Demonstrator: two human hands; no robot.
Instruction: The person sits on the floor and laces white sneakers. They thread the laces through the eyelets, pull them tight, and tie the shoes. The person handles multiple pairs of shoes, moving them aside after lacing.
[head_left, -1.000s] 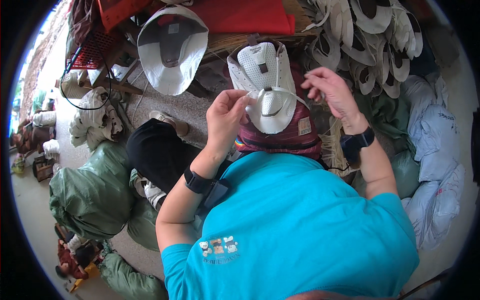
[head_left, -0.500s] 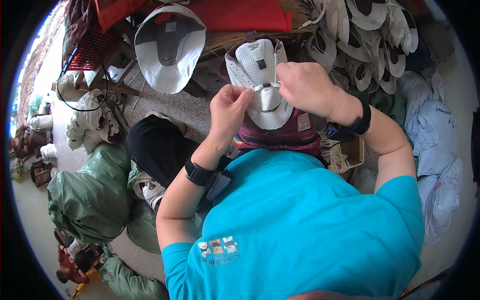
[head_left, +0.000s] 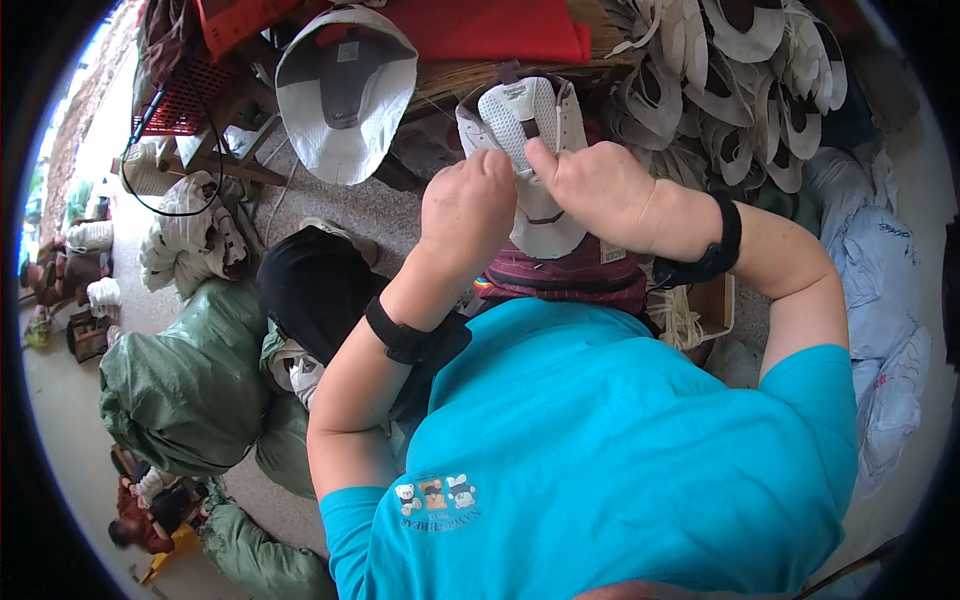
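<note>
The upper point(head_left: 546, 236) lies on maroon cloth point(head_left: 560, 279), between left hand point(head_left: 467, 203) and right hand point(head_left: 603, 197). Both hands' fingers point(head_left: 541, 160) are curled in at its midsection; whether they pinch anything, I cannot tell.

Looked down from the head through a wide fisheye, fairly near, with hands point(head_left: 468, 205) point(head_left: 605, 197) at upper centre.

Speckled grey floor point(head_left: 305, 202) spreads beneath a wooden table point(head_left: 606, 42) covered partly by red cloth point(head_left: 490, 30). Left of it, a red crate point(head_left: 178, 108) sits near a wooden stand point(head_left: 245, 174). Green sacks point(head_left: 175, 390) lie left, pale sacks point(head_left: 875, 270) right. Bright daylight point(head_left: 78, 82) shows upper left.
</note>
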